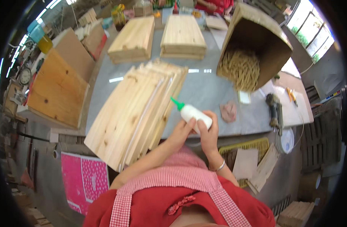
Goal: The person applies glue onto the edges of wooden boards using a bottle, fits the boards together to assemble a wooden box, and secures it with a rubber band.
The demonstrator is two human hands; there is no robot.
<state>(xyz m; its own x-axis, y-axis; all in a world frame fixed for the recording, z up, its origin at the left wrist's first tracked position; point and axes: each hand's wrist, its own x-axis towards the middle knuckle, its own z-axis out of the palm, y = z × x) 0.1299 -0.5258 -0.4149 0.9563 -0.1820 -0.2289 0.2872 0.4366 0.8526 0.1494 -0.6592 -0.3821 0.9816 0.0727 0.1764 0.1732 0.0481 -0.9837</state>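
The white bottle [196,116] is in the air above the near edge of the worktop [207,85], around the middle of this edge, just to the right of a leaning pile of boards [120,109]. It is tilted, and its green nozzle [176,103] points toward the pile. The grip of the left hand [182,131] pinches the bottle near its base, and the grip of the right hand [208,135] closes around the lower body from the other side

I judge that the bottle is light and that its wall is soft plastic, so it should give under pressure; the good place to hold is the body, not the thin nozzle. The boards look stiff and perhaps rough; it would be better to take them by the ends, because the white line [146,109] along one edge may be wet and slippery

Counted, there is one bottle, one leaning pile whose boards I cannot count surely, two neat stacks near the far edge, one left [132,34] and one right [183,32], one cardboard box [272,49] tipped toward the right edge, one crumpled cloth [228,111] and one dark tool [272,109]
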